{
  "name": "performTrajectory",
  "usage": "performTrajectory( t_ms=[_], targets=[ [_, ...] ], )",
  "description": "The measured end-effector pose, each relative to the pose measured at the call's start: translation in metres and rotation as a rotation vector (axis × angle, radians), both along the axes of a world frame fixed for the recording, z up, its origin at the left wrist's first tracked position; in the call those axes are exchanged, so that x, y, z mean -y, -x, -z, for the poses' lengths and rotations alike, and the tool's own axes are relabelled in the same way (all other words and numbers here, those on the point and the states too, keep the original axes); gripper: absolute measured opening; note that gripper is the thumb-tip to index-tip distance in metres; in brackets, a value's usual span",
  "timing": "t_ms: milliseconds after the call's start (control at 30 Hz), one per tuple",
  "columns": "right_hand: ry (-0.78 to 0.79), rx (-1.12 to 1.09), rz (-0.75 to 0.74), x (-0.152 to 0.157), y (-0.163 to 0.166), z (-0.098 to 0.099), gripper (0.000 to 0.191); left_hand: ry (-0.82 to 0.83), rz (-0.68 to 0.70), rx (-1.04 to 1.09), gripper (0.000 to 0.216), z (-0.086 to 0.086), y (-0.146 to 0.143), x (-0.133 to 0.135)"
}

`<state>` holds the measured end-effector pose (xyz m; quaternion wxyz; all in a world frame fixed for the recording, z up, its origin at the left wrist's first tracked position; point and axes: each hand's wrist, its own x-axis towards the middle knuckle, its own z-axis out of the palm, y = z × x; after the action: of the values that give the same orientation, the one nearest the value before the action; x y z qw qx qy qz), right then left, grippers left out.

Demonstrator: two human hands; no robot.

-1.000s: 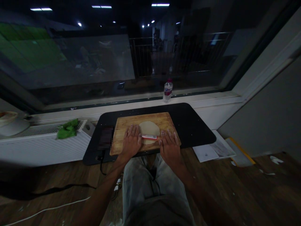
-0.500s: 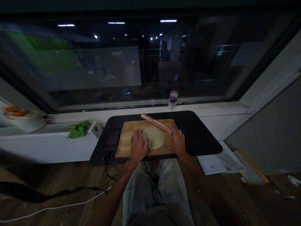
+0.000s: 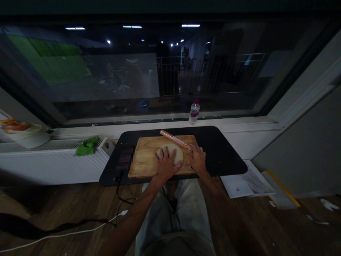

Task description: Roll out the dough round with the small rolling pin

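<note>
A flat round of pale dough lies on the wooden cutting board. My left hand rests on its near left part, palm down, fingers spread, and covers some of it. To the right, my right hand is closed about the near right end of a wooden rolling pin that bears a printed label. The pin slants across the board's far right side, beyond the dough. My right fingers hide its near end.
The board stands on a black tabletop. A dark, pixelated object lies left of the board. Behind, a water bottle stands on the window sill. A green cloth lies on the radiator. Cables hang at the left.
My left hand has moved from the dough's left edge to the right, onto the dough, with its fingers spread. My right hand stays at the end of the rolling pin.
</note>
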<state>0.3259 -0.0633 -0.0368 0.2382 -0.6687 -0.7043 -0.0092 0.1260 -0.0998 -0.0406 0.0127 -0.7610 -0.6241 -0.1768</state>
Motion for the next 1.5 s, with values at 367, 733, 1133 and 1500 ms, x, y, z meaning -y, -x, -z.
performTrajectory(
  t_ms=[367,733,1133,1500],
  targets=[
    [0.027,0.004,0.017,0.003,0.003,-0.002,0.047,0.088,0.417,-0.161,0.072,-0.027,0.12,-0.019],
    [-0.009,-0.006,-0.016,0.001,0.002,-0.001,0.046,-0.004,0.21,-0.026,0.053,0.013,0.103,-0.018],
    [-0.026,-0.061,-0.081,0.001,-0.001,0.003,0.043,0.029,0.469,0.002,0.056,-0.01,0.1,-0.05],
    [-0.029,0.019,-0.327,0.004,0.006,0.007,0.042,-0.213,0.107,0.087,0.041,-0.013,0.102,-0.067]
  ],
)
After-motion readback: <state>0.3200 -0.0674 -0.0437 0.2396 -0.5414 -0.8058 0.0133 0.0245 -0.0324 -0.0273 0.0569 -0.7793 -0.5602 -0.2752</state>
